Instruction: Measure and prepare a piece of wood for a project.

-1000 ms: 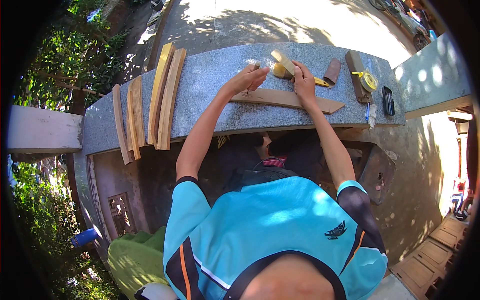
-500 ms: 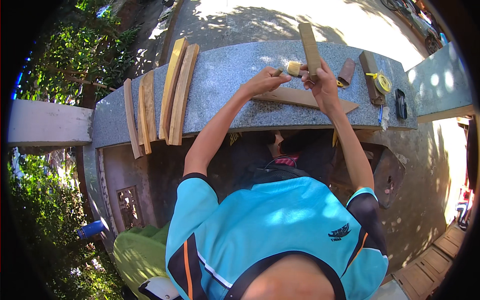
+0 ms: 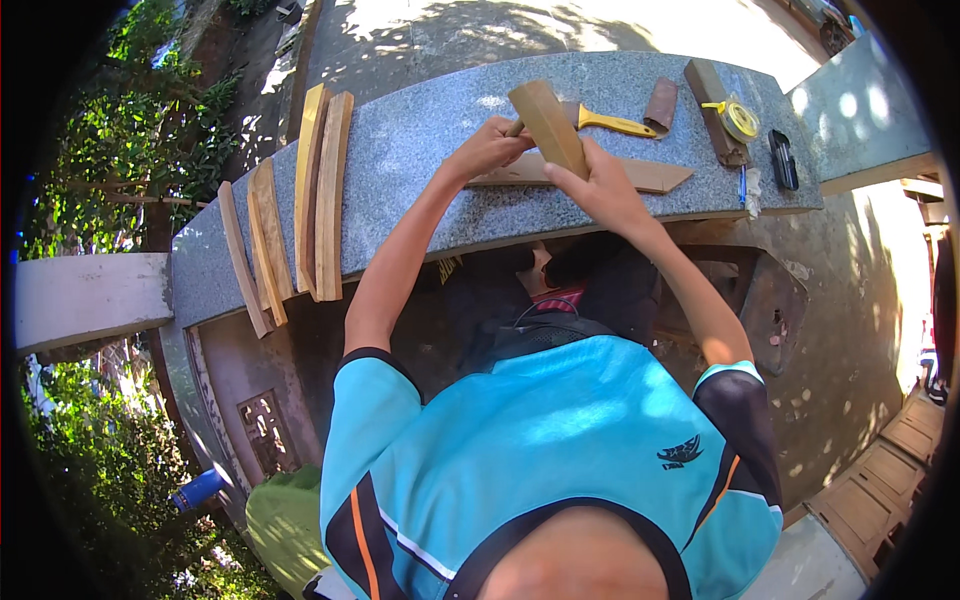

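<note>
My right hand (image 3: pixel 602 192) grips the near end of a wooden block (image 3: pixel 550 122), holding it tilted above the stone bench. To its left, my left hand (image 3: pixel 485 152) is closed around a small brownish piece (image 3: pixel 515 128), close to the block's left side; its kind I cannot make out. Beneath both hands lies a long wooden strip (image 3: pixel 640 174) with a slanted right end. A paintbrush (image 3: pixel 620 124) with a yellow handle rests just beyond the block, which hides its bristles.
Several curved wooden strips (image 3: pixel 333 190) lie on the left of the speckled stone bench (image 3: pixel 410 130). On the right are a brown sandpaper piece (image 3: pixel 661 103), a dark wood block (image 3: pixel 712 110) with a yellow tape roll (image 3: pixel 738 120), a blue pen (image 3: pixel 742 186) and a black case (image 3: pixel 783 160).
My right hand has brought the wooden block leftward, tilting its far end toward my left hand. The paintbrush's handle now shows, and the block covers its bristles. The whole view has shifted slightly.
</note>
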The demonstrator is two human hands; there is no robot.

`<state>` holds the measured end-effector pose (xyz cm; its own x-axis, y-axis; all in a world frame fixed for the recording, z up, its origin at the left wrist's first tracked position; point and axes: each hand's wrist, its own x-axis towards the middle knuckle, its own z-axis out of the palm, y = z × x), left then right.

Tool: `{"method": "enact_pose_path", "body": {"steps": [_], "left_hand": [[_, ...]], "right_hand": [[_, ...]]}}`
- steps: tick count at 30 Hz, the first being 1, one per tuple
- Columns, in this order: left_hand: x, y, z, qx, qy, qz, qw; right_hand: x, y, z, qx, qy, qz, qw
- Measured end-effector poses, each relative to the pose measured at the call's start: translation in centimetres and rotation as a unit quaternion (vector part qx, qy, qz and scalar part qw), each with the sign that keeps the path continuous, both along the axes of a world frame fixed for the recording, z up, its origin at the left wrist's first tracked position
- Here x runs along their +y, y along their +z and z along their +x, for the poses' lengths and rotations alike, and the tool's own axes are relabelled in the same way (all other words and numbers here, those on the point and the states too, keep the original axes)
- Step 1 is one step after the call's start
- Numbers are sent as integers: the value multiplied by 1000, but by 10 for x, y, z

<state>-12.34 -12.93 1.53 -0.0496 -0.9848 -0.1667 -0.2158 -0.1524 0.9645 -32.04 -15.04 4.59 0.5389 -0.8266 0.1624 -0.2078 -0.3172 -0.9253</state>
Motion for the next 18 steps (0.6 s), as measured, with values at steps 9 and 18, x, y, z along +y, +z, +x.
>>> {"method": "enact_pose_path", "body": {"steps": [9,18], "left_hand": [[-7,-17,-1,-75,-78,-24,994],[-7,-32,-12,-188,-155,-125,962]], "right_hand": [[14,-22,-18,5,42,87,995],[40,-41,-24,-200,-36,237,950]]}}
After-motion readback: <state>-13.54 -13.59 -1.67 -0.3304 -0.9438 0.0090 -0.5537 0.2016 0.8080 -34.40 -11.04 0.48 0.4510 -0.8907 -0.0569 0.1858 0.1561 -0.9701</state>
